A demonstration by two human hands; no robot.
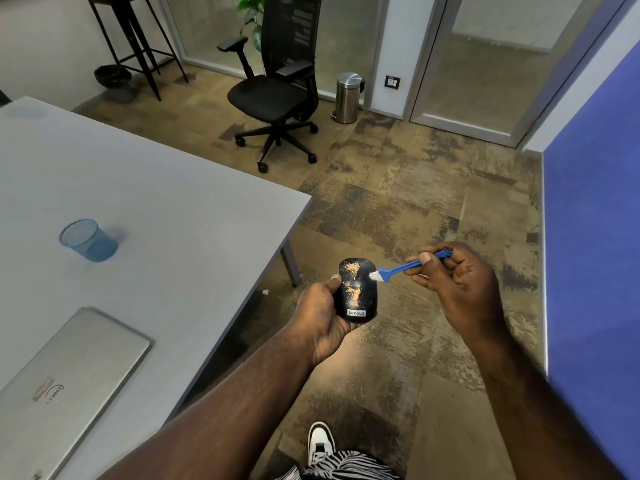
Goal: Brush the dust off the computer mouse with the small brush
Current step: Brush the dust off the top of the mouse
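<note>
To your left a grey table (180, 202) carries a blue mesh cup (88, 240) lying tipped on its side and, nearer you, a closed silver laptop (69, 375) with a sticker on its lid. Across the mottled brown carpet (415, 202) you see a black office chair (277, 95), a steel pedal bin (348, 98) just beside it, and a tall black stool (135, 39) by the wall. A blue panel (595, 237) runs along your right.

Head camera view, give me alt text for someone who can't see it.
A person's left hand holds a dusty black mouse over the floor while the right hand pinches a small blue brush, bristles at the mouse's right edge. On the grey table to the left are a closed laptop and a blue mesh cup.
</note>
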